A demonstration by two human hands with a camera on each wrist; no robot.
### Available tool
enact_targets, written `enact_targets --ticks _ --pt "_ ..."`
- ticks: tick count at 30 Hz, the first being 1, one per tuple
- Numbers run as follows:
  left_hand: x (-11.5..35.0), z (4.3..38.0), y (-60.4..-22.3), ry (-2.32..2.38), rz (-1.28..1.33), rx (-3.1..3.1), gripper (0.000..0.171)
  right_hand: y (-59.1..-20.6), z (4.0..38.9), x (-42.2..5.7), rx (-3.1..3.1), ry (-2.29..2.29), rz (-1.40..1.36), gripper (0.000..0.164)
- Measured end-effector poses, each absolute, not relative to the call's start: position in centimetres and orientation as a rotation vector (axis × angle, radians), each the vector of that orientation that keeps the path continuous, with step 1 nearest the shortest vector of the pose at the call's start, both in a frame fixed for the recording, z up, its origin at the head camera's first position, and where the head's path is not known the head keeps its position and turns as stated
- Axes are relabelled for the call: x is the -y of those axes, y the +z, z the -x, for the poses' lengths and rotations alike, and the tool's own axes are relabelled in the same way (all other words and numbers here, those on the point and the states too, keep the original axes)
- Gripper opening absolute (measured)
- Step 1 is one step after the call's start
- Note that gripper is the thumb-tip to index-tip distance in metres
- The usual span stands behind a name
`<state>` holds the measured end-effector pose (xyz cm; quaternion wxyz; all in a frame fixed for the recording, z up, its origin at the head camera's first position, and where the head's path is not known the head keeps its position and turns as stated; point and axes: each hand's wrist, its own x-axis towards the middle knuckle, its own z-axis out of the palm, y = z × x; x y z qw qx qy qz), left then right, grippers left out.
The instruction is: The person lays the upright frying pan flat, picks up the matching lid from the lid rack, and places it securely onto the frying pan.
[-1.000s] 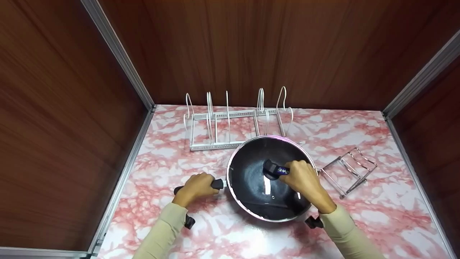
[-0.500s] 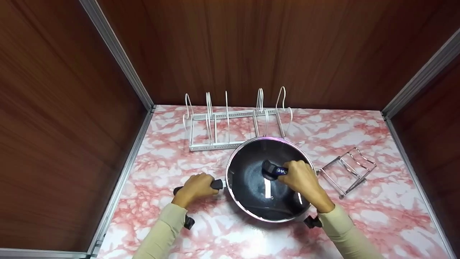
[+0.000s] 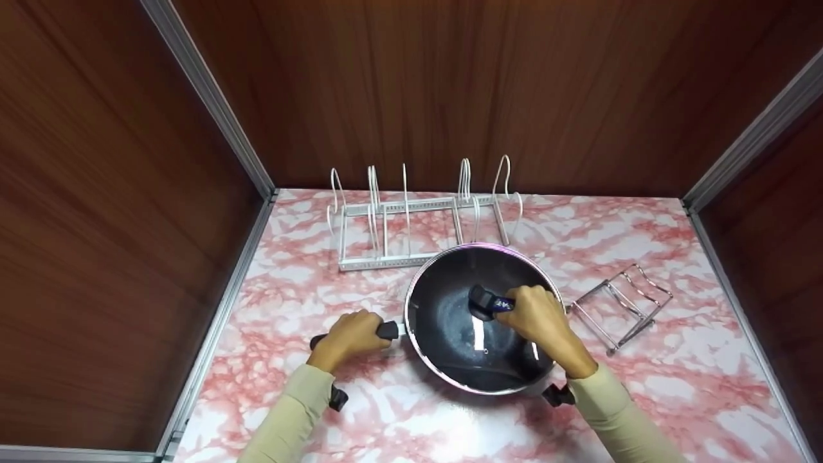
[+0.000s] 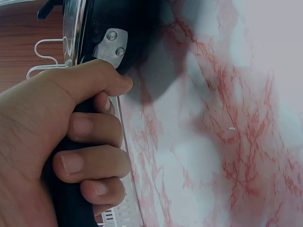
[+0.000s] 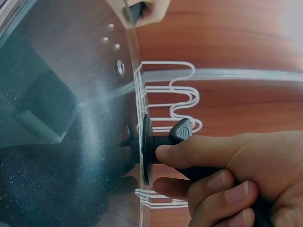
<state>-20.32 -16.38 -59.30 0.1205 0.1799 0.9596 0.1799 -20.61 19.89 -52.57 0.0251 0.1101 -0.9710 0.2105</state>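
A large dark wok point(image 4: 137, 28) stands on the table in the middle of the head view, covered by a glass lid point(image 3: 450, 289) with a metal rim. My left hand point(image 3: 352, 333) grips the wok's long black handle point(image 3: 388, 330); the left wrist view has its fingers curled round that handle, below a riveted metal bracket point(image 4: 113, 45). The lid's black knob handle point(image 3: 492, 302) is held by my right hand point(image 3: 539, 316), thumb and fingers curled round it in the right wrist view. Through the glass the wok's speckled inside point(image 5: 90, 142) shows.
Behind the wok stands a white wire rack point(image 3: 386, 260) with several upright loops, partly covered by the wok's far rim. To the right lies a small chrome wire rack point(image 3: 633, 305). Brown wood-look panels point(image 3: 424, 96) border the marbled red and white table point(image 3: 276, 289).
The wok, lid and both hands stay almost in place, with only a very slight shift left in the head view. Both grips are the same.
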Motion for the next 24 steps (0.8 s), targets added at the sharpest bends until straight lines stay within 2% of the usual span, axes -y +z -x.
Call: enact_targets --ticks 12,24 --pt "16.39 20.32 -59.49 0.521 -0.559 -2.834 0.029 -52.51 20.72 -19.70 3.023 0.674 -0.351 0.029" --pt "16.39 20.33 -59.48 0.519 -0.557 -2.834 0.029 -52.80 20.72 -19.78 3.006 0.701 -0.408 0.030"
